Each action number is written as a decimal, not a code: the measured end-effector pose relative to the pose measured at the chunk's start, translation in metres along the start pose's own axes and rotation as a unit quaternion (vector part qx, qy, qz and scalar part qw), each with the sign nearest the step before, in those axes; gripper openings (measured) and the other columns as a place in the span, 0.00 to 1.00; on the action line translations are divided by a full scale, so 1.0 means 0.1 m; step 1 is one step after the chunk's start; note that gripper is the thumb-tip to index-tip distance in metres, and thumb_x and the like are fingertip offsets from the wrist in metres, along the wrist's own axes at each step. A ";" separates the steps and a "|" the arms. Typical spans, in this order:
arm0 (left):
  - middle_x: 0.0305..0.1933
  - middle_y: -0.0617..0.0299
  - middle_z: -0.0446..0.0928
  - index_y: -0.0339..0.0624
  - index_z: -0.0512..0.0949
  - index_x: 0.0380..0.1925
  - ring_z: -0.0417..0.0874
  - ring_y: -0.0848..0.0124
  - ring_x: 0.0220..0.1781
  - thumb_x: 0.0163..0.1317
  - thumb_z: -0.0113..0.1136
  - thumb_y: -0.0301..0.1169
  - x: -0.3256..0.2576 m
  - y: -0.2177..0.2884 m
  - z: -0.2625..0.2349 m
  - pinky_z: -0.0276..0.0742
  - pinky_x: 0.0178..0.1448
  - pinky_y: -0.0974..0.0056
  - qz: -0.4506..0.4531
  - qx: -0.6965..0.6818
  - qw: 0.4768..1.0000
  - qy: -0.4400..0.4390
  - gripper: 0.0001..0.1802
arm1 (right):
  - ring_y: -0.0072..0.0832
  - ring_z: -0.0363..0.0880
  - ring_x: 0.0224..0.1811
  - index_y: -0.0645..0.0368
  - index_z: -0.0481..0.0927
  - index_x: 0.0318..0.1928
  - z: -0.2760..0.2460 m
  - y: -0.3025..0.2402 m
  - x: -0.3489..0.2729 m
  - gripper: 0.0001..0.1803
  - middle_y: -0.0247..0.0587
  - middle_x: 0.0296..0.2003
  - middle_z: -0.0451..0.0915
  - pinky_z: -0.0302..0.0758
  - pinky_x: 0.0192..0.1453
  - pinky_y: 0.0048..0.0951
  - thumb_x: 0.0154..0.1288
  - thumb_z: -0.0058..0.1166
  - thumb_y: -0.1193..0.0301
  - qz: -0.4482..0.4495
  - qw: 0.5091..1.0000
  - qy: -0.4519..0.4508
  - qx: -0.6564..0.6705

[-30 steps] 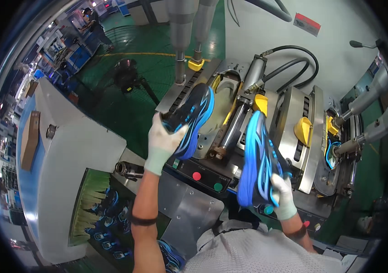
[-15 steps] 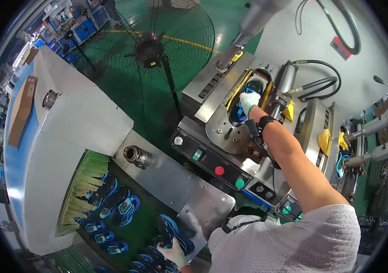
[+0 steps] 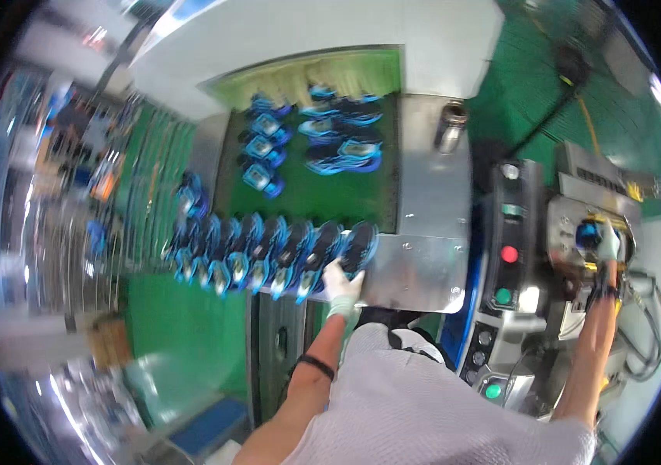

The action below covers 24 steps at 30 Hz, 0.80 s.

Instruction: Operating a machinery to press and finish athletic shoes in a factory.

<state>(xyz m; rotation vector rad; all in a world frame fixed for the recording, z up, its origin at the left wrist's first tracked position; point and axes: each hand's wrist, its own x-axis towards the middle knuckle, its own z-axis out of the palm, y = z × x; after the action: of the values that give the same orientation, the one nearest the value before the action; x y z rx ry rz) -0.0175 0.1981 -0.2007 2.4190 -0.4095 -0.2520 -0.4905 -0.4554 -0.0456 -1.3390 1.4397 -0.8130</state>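
Note:
My left hand (image 3: pixel 342 287), in a white glove, closes around the near end of a dark shoe with blue trim (image 3: pixel 359 246). That shoe lies at the right end of a row of similar shoes (image 3: pixel 275 246), against the steel plate. Far to the right, my right hand (image 3: pixel 609 242), also gloved, is closed on a blue and dark shoe (image 3: pixel 589 235). This one sits in the oval cavity of a metal machine (image 3: pixel 561 242). The picture is smeared by motion, and the right fingers are partly hidden.
More shoes (image 3: pixel 344 155) lie on a green conveyor belt (image 3: pixel 323 198) below a bristle curtain (image 3: pixel 307 77). A steel cylinder (image 3: pixel 449 128) stands on the plate (image 3: pixel 416 271). The control panel (image 3: pixel 507 225) carries red and green buttons. A dark fan stand (image 3: pixel 532 128) is at upper right.
The view has swung left, bringing the shoe row and conveyor to the middle. My left hand still grips a shoe by the steel plate, and my right hand stays at the shoe in the machine.

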 end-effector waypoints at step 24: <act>0.57 0.49 0.75 0.45 0.78 0.52 0.78 0.49 0.57 0.64 0.65 0.39 4.04 -2.46 -1.97 0.75 0.60 0.51 0.175 0.077 0.981 0.043 0.19 | 0.48 0.51 0.80 0.66 0.50 0.76 3.02 0.69 -5.20 0.47 0.65 0.75 0.54 0.49 0.81 0.41 0.62 0.62 0.74 -0.056 0.879 -0.099 -0.463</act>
<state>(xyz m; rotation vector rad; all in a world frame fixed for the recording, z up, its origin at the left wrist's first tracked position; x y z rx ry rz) 0.4703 0.3498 -0.2388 2.4434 -0.8294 0.0415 -0.2687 0.1054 -0.0947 -2.1507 1.6559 0.0209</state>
